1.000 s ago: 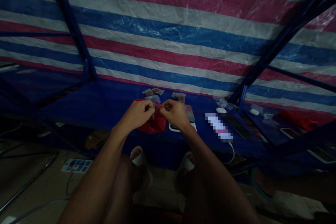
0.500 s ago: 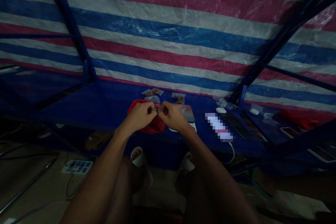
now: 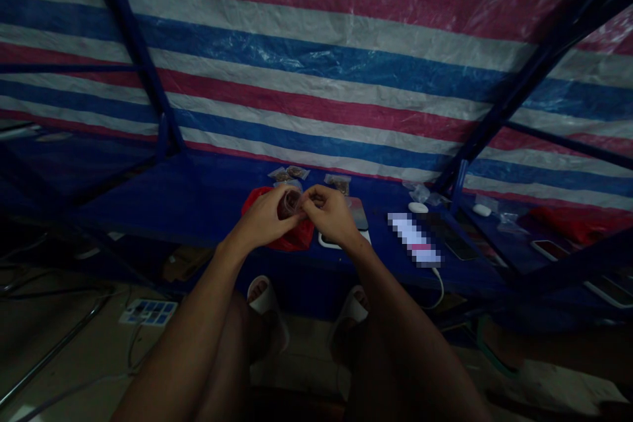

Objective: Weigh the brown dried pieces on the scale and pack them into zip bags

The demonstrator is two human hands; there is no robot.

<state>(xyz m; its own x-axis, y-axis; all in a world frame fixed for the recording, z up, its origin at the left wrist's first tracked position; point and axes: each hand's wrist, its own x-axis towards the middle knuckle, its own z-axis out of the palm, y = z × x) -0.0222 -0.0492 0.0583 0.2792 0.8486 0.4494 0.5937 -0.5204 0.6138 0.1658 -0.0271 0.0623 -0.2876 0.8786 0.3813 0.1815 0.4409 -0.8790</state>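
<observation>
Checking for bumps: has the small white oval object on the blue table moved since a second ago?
No. The small white oval object stays put, just left of the blue metal post's foot.

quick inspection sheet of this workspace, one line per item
surface: blue table, dimly lit
job's things: small clear packet held over a red bag; cannot tell if they touch
clutter: clear packets at the back, white case to the right
hands: left hand and right hand, fingers pinching the small clear packet from both sides
cables: white cable hanging off the table edge; power strip on the floor
surroundings: striped tarp behind, blue frame poles
</observation>
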